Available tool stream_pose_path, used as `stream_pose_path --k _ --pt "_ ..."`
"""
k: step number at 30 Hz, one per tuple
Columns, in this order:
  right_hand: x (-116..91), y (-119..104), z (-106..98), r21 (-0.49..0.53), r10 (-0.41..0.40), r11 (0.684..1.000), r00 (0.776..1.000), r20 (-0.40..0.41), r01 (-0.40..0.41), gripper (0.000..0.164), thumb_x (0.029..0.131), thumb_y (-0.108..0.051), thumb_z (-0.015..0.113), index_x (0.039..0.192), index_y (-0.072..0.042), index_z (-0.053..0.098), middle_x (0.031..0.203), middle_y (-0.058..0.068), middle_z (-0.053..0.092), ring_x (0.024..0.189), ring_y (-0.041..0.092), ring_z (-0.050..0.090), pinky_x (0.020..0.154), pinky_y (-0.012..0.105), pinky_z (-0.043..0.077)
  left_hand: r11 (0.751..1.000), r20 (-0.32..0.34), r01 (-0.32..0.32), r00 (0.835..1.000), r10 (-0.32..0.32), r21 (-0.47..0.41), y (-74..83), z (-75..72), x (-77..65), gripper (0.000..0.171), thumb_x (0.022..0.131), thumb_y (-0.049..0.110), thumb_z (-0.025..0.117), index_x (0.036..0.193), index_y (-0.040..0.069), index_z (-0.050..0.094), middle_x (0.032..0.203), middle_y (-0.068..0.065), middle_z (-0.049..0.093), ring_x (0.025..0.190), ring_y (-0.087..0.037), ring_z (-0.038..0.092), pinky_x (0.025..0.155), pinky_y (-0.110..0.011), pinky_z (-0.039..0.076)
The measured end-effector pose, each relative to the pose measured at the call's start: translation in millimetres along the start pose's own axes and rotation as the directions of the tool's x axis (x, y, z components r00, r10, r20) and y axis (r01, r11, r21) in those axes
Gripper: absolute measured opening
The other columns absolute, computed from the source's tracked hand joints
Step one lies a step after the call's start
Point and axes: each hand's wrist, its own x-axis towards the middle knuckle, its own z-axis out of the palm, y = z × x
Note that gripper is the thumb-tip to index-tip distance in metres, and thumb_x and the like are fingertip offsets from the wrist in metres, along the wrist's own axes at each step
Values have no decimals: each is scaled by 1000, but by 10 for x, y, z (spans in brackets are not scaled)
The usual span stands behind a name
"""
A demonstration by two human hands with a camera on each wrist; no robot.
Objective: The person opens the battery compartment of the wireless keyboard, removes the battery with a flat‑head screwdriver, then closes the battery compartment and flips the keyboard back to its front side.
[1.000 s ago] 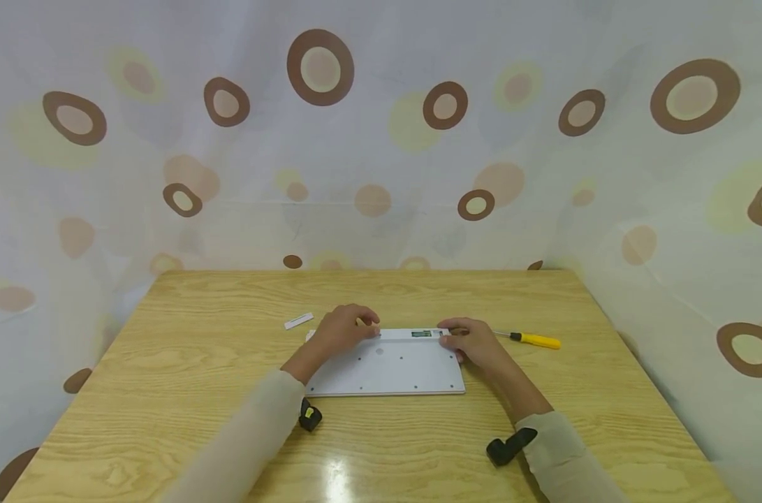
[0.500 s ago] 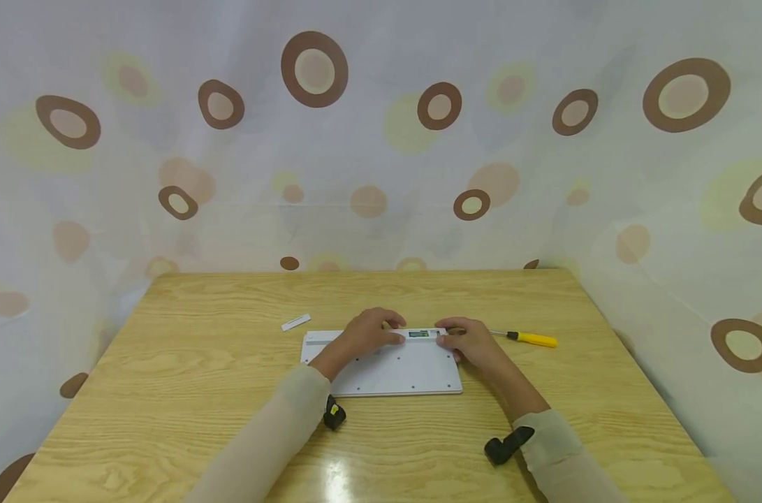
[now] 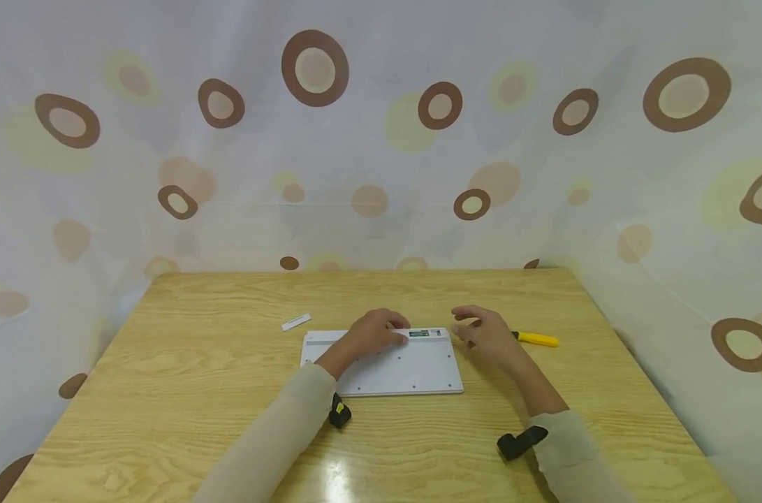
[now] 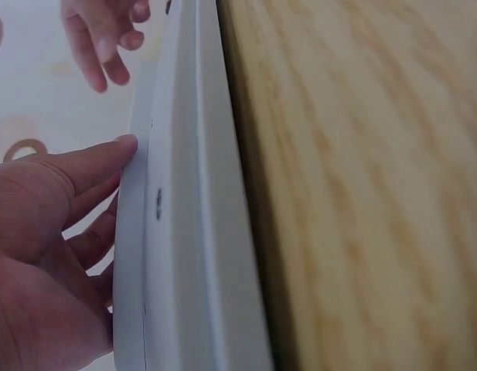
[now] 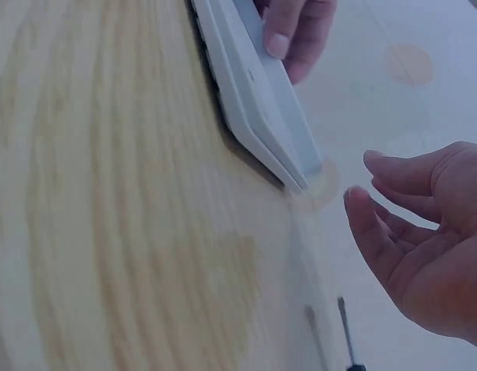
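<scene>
A white keyboard (image 3: 406,374) lies face down on the wooden table, its screw-dotted back up and a raised ridge along the far edge. Green batteries (image 3: 420,334) show in the open compartment near the ridge's right end. My left hand (image 3: 373,331) grips that ridge just left of the compartment; in the left wrist view the thumb (image 4: 107,158) presses on one side while the fingers go behind. Off the keyboard's right end, my right hand (image 3: 489,338) is in the air with nothing in it, fingers loosely bent and apart from the thumb, as the right wrist view shows.
A screwdriver with a yellow handle (image 3: 538,339) lies right of the keyboard, its shaft (image 5: 345,325) visible in the right wrist view. To the far left of the keyboard rests a small white strip (image 3: 295,322). Patterned cloth (image 3: 368,140) surrounds the table's back and sides.
My left hand has slid right along the ridge toward the batteries. The right hand has let go of the keyboard's right end and moved slightly right, now covering the screwdriver's shaft in the head view.
</scene>
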Motion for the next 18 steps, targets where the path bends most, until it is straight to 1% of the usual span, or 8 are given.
stream_pose_path --k 2,6,8,10,13,18 --pt "-34 11 -87 -30 -16 999 1000 -24 15 46 101 -17 62 142 1 53 137 25 56 98 32 64 80 39 57 1000 -1 0 1000 0 -3 0 0 -4 29 94 27 73 122 19 72 116 2 70 106 -17 63 93 -38 50" --pt "-100 82 -271 -136 -52 990 996 -72 42 45 101 -22 63 140 0 56 136 22 59 112 34 62 89 42 54 1000 -3 -8 1000 8 -20 15 -14 -19 29 94 26 73 121 18 72 116 1 70 107 -18 63 94 -39 49" --pt "-134 128 -362 -178 -66 983 994 -90 49 45 101 -23 64 139 -1 57 135 21 61 116 35 60 91 44 53 1000 -3 -9 1000 9 -29 19 -19 -25 29 94 26 73 121 18 72 116 1 70 107 -18 63 94 -40 50" --pt "-174 171 -456 -198 -77 979 993 -95 58 46 101 -24 63 139 0 56 135 22 60 119 36 59 92 46 52 999 0 -8 1000 8 -33 20 -23 -27 29 94 26 73 122 18 72 116 1 70 108 -18 63 94 -39 49" --pt "-239 221 -585 -229 -73 972 992 -105 47 45 102 -23 62 139 1 56 137 24 59 120 40 56 92 51 51 999 0 -4 1000 4 -33 14 -21 -32 29 94 26 72 121 18 72 116 1 70 108 -18 63 95 -40 49" --pt "-345 317 -766 -288 -36 958 993 -110 3 46 102 -25 62 138 2 56 139 27 55 123 45 53 94 56 50 999 -2 9 1000 -9 -44 19 -16 -46 28 94 26 72 121 19 72 116 1 70 107 -18 63 94 -40 49"
